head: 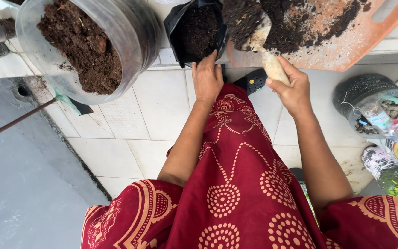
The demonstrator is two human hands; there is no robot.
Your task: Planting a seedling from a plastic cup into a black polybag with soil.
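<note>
Soil is the load here: a heaped scoop of dark, crumbly potting mix sits on the blade of a trowel (249, 27), and I judge it loose and ready to spill at any tilt. My right hand (291, 85) has its grip closed around the trowel's pale handle, low on the shaft, with the blade raised over the near edge of an orange tray (346, 50) that carries more of the same soil. Held that far back, the laden blade will feel front-heavy, so I reckon a firm wrist matters more than a tight squeeze; the handle looks dusty and rough, not slippery.

My left hand (207, 78) rests with fingers curled on the near lip of a black grow bag (198, 30), which stands just left of the tray and is partly filled. The bag's wall looks thin and soft, I think, so it will fold unless its rim is pinned open, and the rim is the sensible place to hold it.

A clear plastic jar (88, 44) of brown soil hangs tilted at the upper left, well apart from both hands. The tiled floor (157, 115) lies below, and cut bottles with gravel (383, 113) sit at its right side.
</note>
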